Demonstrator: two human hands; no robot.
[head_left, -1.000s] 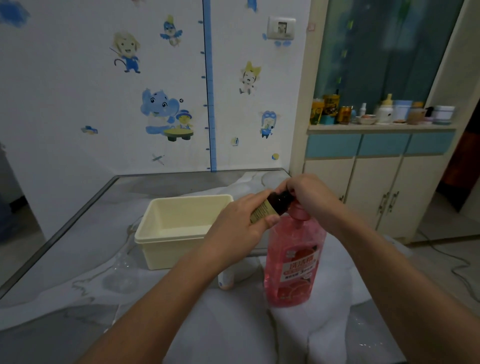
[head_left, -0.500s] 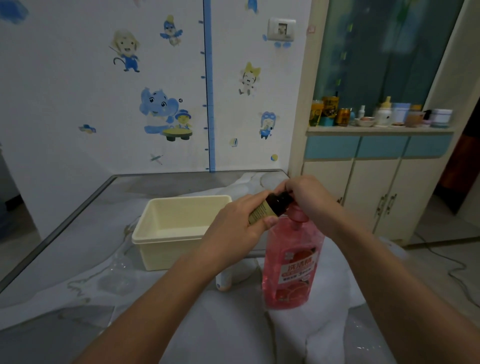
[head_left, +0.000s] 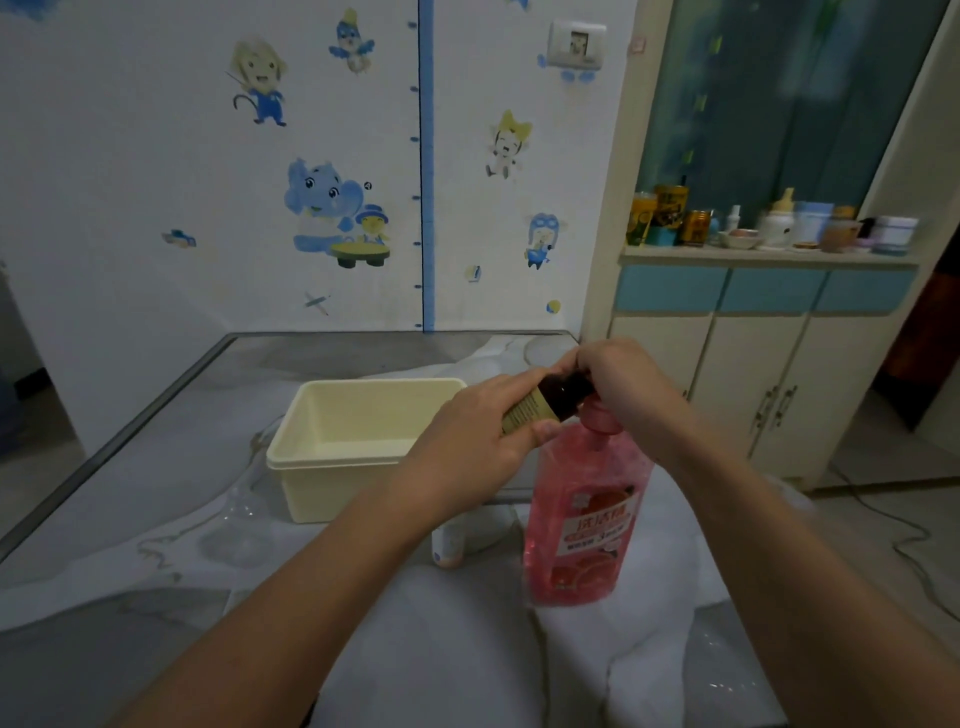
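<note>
Fingers (head_left: 506, 387) of left hand (head_left: 467, 441) around dark bottle (head_left: 551, 402)

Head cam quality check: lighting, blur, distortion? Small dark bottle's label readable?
Head view: dim, bluish light with no hard shadows; wide-angle lens makes the cabinet lean outward; the small dark bottle, gripped by the left hand and right hand, is soft and its label unreadable; the shelf items are blurred; faint sheen on the pink bottle.

Your left hand (head_left: 467, 441) grips a small dark bottle (head_left: 545, 402), tilted, while your right hand (head_left: 623, 384) closes over its top end. Just beneath stands a pink bottle (head_left: 587, 519), beside a cream tub (head_left: 353, 441).
</note>
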